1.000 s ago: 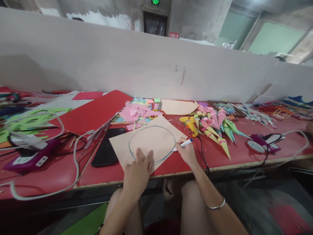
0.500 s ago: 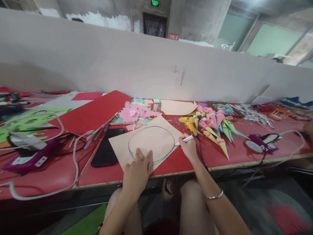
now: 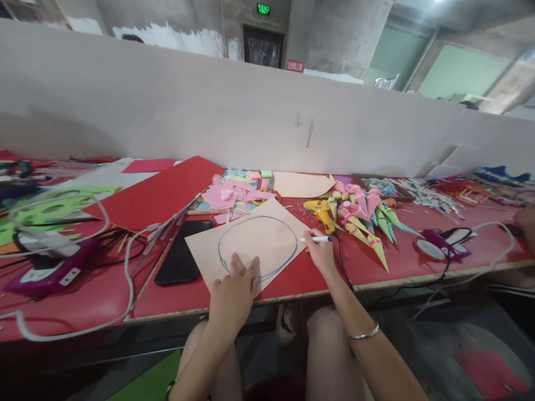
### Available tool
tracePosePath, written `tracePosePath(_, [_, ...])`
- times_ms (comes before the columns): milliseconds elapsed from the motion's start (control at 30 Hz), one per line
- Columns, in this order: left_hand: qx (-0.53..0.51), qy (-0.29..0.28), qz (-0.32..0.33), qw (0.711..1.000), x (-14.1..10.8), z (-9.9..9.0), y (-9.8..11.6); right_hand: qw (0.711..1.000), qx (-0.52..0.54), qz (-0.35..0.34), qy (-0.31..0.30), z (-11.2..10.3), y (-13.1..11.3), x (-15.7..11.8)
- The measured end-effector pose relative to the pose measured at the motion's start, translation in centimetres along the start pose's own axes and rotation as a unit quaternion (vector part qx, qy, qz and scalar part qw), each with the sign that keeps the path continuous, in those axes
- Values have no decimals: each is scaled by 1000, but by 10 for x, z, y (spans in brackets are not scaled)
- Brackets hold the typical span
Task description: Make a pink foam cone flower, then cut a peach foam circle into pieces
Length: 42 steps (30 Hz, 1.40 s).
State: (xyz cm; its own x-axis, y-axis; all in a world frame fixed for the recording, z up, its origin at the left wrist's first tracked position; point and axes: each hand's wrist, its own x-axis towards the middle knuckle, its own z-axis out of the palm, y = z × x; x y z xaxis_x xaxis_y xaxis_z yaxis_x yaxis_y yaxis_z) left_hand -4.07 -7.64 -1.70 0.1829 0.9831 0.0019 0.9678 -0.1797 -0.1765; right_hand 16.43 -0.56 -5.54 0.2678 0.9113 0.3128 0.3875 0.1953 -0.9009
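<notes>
Paper (image 3: 259, 239) overlaps the phone (image 3: 175, 262) (black).

The beige sheet (image 3: 259, 236) is showing matt paper, the white marker (image 3: 320, 239) is looking like smooth plastic, the black phone (image 3: 178, 259) is appearing glossy, and the bracelet (image 3: 365, 336) (polished metal, apparently) is gleaming.

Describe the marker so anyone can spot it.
On the red table lies a cream sheet with a drawn oval. At its right corner, the right hand holds the marker, a white stick with a blue end, unlike the yellow glue gun beyond.
</notes>
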Motion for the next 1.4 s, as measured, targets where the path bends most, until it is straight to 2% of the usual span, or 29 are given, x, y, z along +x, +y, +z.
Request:
tracePosePath(467, [9, 3, 0, 1000, 0, -2, 0, 1000, 1, -10, -7, -1, -8, -1])
tracePosePath(667, [9, 7, 5, 1000, -1, -1, 0, 997, 56, 17, -55, -2, -4, -1])
tracePosePath(800, [4, 13, 3, 1000, 1, -2, 0, 993, 93, 11, -68, -4, -5, 0])
tracePosePath(1000, [17, 28, 50, 998, 1, 1, -21, 995, 92, 3, -37, -9, -6, 4])
tracePosePath(1100, [4, 16, 61, 998, 2, -4, -32, 995, 90, 3, -40, -8, -4, 11])
tracePosePath(1167, [-7, 11, 67, 998, 8, -12, -31, 995, 89, 3, -54, -5, -2, 17])
tracePosePath(1267, [-8, 29, 80, 996, 29, -23, -16, 994, 77, 3, -78, 5, -1, 26])
tracePosePath(1333, [-16, 67, 103, 992, 47, -24, -3, 994, 63, -3, -86, 12, 0, 30])
tracePosePath(1400, [-15, 106, 161, 981, 64, -20, 8, 995, 48, -13, -88, 18, 2, 33])
